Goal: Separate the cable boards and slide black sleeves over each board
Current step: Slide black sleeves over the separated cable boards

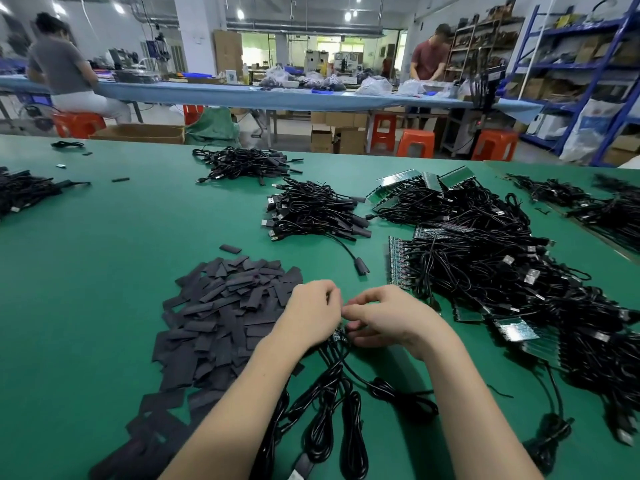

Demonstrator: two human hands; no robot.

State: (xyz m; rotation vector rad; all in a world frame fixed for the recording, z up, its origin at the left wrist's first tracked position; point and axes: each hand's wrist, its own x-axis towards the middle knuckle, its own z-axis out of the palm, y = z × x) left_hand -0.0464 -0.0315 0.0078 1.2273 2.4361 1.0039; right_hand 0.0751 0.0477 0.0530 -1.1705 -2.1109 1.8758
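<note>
My left hand [311, 311] and right hand [382, 315] pinch a small cable board [338, 336] between curled fingertips; its cables [332, 382] trail toward me; board's long axis hidden.

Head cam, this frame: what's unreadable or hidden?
- Board strip, head view: mostly covered by the left hand and right hand; whether a sleeve is on it is unclear.
- Cable bundles, head view: lower ends cut off by the bottom edge.
- Sleeve pile, head view: near part hidden behind the left forearm.
</note>
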